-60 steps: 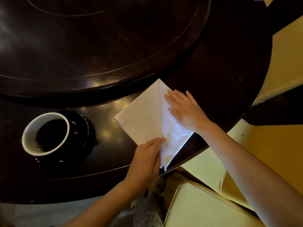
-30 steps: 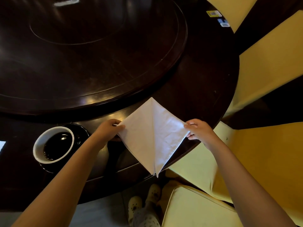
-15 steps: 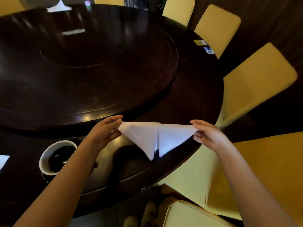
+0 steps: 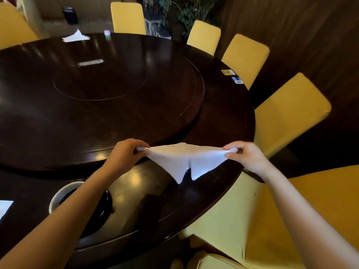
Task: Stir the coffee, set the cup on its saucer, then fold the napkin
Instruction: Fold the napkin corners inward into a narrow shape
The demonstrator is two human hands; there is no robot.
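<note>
A white napkin (image 4: 180, 160), folded with two points hanging down, is stretched in the air above the table's near edge. My left hand (image 4: 124, 154) pinches its left corner and my right hand (image 4: 244, 156) pinches its right corner. A white cup (image 4: 60, 193) of dark coffee stands on a black saucer (image 4: 101, 208) at the lower left, partly hidden behind my left forearm.
The big dark round table (image 4: 223, 121) carries a raised turntable (image 4: 116, 98) in its middle. Yellow chairs (image 4: 287, 113) ring the right and far sides. Another white napkin (image 4: 75, 36) lies at the far edge. White paper (image 4: 4, 207) shows at the left border.
Both hands took the napkin by its side corners and lifted it off the table, pulling it taut. My view tilted up, showing the far chairs.
</note>
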